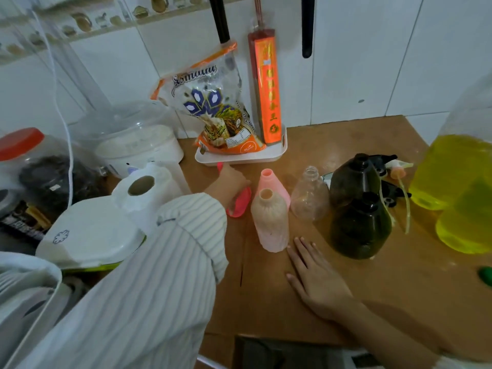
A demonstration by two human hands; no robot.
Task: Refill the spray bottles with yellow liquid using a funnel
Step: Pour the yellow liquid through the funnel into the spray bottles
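While the left hand [229,182] is closed in a grip around the red funnel [241,202] at the left of the brown surface [266,302], the right hand [316,280] is laid flat and open, holding nothing. The capless spray bottles [356,203] are set just right of the funnel, the nearest beside the right fingertips, with yellow liquid [455,187] far right.
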